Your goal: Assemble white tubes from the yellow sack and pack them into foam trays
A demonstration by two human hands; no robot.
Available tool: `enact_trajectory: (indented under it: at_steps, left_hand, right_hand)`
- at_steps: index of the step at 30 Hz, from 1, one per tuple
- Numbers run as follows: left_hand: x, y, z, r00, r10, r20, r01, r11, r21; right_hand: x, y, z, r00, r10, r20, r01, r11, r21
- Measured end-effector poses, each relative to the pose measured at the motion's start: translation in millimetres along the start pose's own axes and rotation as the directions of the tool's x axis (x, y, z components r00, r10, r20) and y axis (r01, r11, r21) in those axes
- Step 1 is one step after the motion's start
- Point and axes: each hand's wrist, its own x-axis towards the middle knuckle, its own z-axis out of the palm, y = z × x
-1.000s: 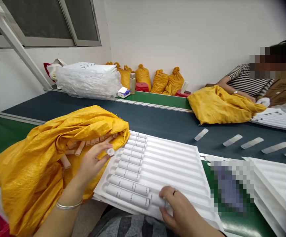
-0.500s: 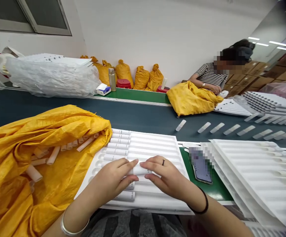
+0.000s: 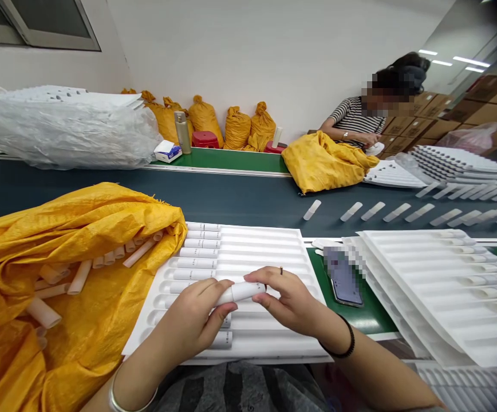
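A white tube (image 3: 242, 292) is held level between my two hands, above a white grooved tray (image 3: 269, 257). My left hand (image 3: 201, 312) pinches its left end between thumb and fingers. The fingers and thumb of my right hand (image 3: 289, 297) close round its right end. Several white tubes with small print lie in the left part of the tray's grooves; my left hand hides some of them. Left of the tray, an open yellow sack (image 3: 98, 320) holds loose translucent tubes (image 3: 44, 312).
A phone (image 3: 346, 277) lies right of the tray, beside stacked trays (image 3: 407, 269). Tubes lie in a row on the dark belt (image 3: 240, 200). Across it, a person in a striped top handles something white near a yellow sack (image 3: 323, 163).
The view has shifted slightly. My fingers have moved apart along the tube, so more of it shows, and it tilts up a little at its right end.
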Motion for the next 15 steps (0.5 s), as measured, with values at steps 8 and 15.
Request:
enact_trajectory:
  at_steps: [8, 15]
  left_hand:
    - [-18.9, -14.7, 6.4, 0.965, -0.169, 0.199, 0.184, 0.981, -0.061]
    - [-39.6, -114.9, -53.2, 0.782, -0.571, -0.249, 0.623, 0.715, 0.317]
  right_hand:
    - [10.8, 15.8, 17.3, 0.968, 0.036, 0.249, 0.063, 0.924, -0.378]
    - [90.2, 144.2, -30.8, 0.742, 0.590, -0.317, -0.661, 0.565, -0.494]
